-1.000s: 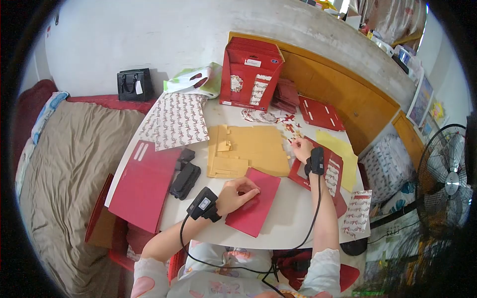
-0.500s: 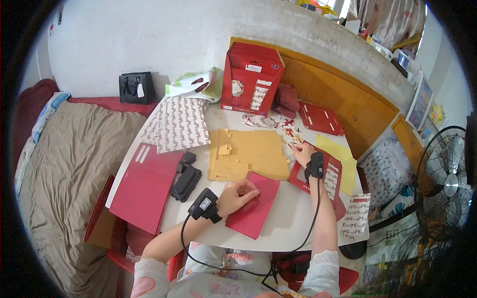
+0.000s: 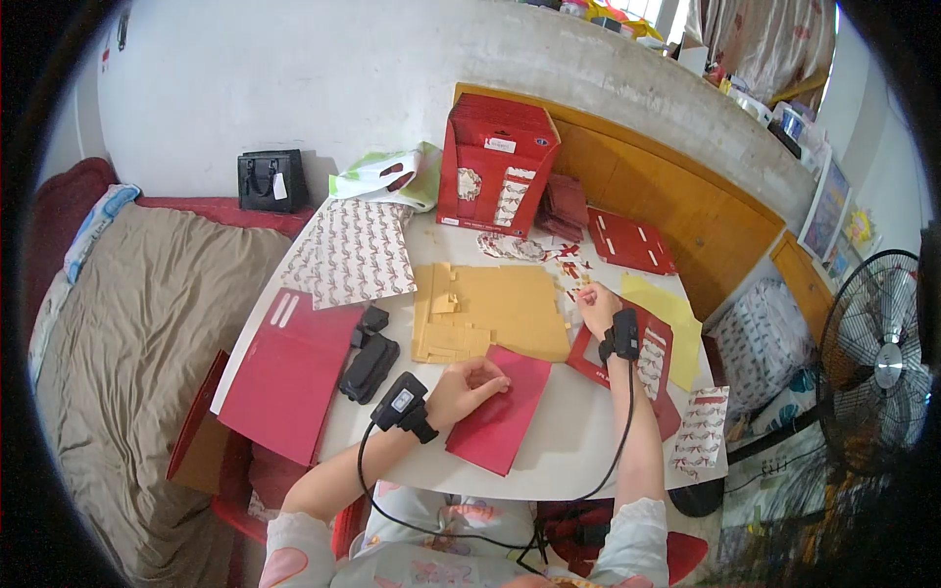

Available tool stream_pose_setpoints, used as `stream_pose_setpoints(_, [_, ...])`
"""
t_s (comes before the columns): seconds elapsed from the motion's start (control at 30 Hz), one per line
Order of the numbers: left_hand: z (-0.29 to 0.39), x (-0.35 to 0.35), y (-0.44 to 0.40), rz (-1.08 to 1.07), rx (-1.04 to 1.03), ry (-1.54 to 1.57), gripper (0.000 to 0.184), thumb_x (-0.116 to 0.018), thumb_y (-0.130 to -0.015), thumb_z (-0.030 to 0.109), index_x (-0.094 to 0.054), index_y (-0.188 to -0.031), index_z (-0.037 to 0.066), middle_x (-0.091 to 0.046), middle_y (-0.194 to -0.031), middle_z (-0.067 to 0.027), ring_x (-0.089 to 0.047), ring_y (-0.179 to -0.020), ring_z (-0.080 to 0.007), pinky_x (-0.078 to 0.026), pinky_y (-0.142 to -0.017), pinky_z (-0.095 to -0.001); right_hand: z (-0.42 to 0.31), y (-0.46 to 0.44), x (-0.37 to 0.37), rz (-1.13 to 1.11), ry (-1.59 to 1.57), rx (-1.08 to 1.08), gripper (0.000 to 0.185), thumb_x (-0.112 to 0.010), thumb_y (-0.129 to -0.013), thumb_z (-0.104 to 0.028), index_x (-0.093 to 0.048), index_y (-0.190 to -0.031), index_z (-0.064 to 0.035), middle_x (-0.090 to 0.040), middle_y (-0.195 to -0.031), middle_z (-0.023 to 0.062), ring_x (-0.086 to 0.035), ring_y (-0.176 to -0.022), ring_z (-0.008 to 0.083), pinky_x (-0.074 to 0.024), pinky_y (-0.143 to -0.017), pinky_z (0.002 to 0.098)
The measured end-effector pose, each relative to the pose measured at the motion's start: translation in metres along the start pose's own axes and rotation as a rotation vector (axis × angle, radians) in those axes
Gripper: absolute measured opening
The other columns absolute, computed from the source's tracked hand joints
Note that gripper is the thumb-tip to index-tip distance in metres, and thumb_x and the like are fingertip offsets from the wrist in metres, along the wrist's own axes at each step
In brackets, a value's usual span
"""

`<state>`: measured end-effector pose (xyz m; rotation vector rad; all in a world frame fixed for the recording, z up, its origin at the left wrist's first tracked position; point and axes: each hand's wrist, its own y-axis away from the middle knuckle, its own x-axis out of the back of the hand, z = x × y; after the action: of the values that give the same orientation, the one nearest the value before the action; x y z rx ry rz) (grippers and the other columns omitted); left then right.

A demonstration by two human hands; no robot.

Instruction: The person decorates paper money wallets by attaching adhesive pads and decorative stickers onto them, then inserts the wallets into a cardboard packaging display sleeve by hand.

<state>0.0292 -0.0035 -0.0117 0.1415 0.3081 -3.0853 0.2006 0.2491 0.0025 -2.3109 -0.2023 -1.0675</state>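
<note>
My left hand (image 3: 469, 389) rests on a folded red card (image 3: 502, 416) at the table's near edge. Its fingers are curled, and thumb and forefinger meet on the card's surface. Farther right, my right hand (image 3: 598, 308) is at a scatter of small red and gold paper pieces (image 3: 571, 270). Its fingertips are pinched together; whatever lies between them is too small to make out. Under that wrist lies a red printed sleeve (image 3: 596, 358) with a window and patterned paper. A tan card sheet (image 3: 510, 309) with smaller tan pieces lies between the hands.
A red display box (image 3: 495, 167) stands at the back, beside a stack of dark red cards (image 3: 563, 206). On the left are patterned sheets (image 3: 358, 255), a large red card (image 3: 284, 377) and a black case (image 3: 371, 370). Yellow paper (image 3: 667, 309) lies right. Cables run from both wrists.
The view has shifted slightly, so the scene sits a little lower. My right fingers have drawn closer together at the small pieces. My left hand stays on the red card.
</note>
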Motion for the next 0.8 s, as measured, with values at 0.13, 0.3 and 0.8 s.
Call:
stream_pose_setpoints(0.13, [-0.006,0.001,-0.002,-0.002,-0.004,0.091,0.014,-0.054,-0.084,0.011,-0.054,-0.089,-0.002,-0.06,-0.09,-0.0104,-0.058,-0.084,-0.0143,-0.045,-0.077,-0.0254,-0.052,0.027,0.014,0.07,-0.334,0.226,0.01,-0.059,-0.073,-0.01,-0.056,-0.08,-0.0025,-0.06,-0.071,0.0071,-0.057,-0.062,0.0171,-0.0442,-0.057,0.027])
stream_pose_setpoints(0.3, [0.0,0.002,-0.002,0.064,0.107,0.255,0.016,-0.053,-0.085,0.015,-0.055,-0.09,0.0,-0.06,-0.089,-0.0092,-0.057,-0.082,-0.0137,-0.045,-0.076,-0.0251,-0.12,0.1,0.044,-0.191,-0.454,0.495,0.012,-0.061,-0.073,-0.005,-0.053,-0.082,-0.002,-0.055,-0.076,0.0058,-0.056,-0.063,0.0162,-0.0444,-0.055,0.0261])
stream_pose_setpoints(0.8, [-0.002,0.001,-0.002,0.115,0.084,0.098,0.018,-0.055,-0.084,0.017,-0.056,-0.087,-0.001,-0.058,-0.084,-0.0056,-0.056,-0.076,-0.0102,-0.046,-0.069,-0.0235,-0.129,0.134,0.017,-0.118,-0.382,0.375,0.008,-0.06,-0.073,-0.004,-0.053,-0.076,-0.0021,-0.054,-0.073,0.0074,-0.058,-0.063,0.02,-0.0468,-0.056,0.0278])
